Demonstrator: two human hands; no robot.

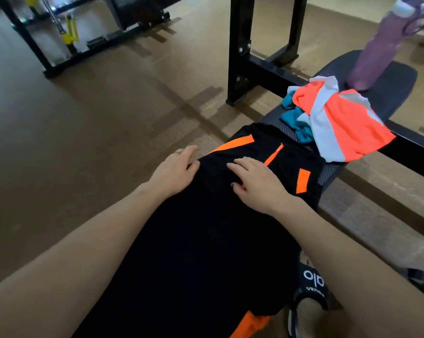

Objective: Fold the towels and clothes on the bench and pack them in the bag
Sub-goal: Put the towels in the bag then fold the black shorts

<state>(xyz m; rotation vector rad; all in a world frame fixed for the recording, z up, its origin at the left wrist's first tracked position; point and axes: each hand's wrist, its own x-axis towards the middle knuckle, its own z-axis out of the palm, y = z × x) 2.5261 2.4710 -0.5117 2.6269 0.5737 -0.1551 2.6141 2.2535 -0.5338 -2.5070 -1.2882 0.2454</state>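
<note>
A gym: a padded bench [386, 93] stands on brown flooring [84, 132], with black steel uprights [240, 45] beside it and a weight rack [67, 32] far left.

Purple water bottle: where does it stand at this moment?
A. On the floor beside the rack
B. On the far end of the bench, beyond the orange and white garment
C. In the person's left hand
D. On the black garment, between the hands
B: the purple water bottle stands upright on the far end of the bench, past the orange and white garment; both hands rest flat on the black garment.
</note>
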